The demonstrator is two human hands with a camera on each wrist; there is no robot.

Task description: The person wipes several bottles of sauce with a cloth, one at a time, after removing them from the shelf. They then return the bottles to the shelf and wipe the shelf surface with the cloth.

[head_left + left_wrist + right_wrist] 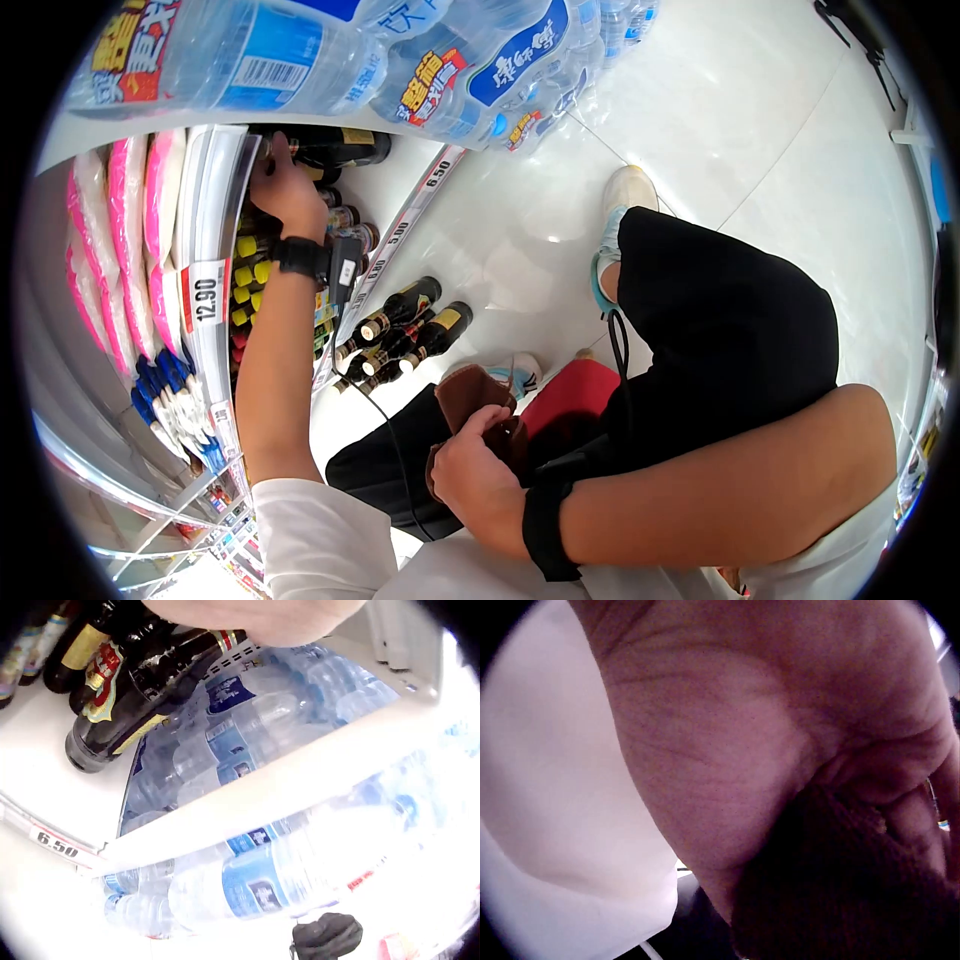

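Observation:
My left hand (pixel 292 198) reaches into the shelf and grips the neck end of a dark glass bottle (pixel 350 147). In the left wrist view this bottle (pixel 112 727) has a red and gold label, and its neck runs up under the hand (pixel 262 615). Other dark bottles (pixel 79 656) stand close beside it. Near my lap, the right hand (pixel 478 475) holds a folded brown item (pixel 474 393), its kind unclear. Seen from the right wrist, the palm (pixel 727 742) curls round this dark, textured item (pixel 847 877).
Shrink-wrapped water bottles (pixel 430 70) sit above the bottle shelf. Pink and white packets (pixel 125 230) hang over on the left shelf. Several dark bottles (pixel 410 325) stand on the floor by the price rail (pixel 395 235). A cable (pixel 385 420) runs from the left wrist.

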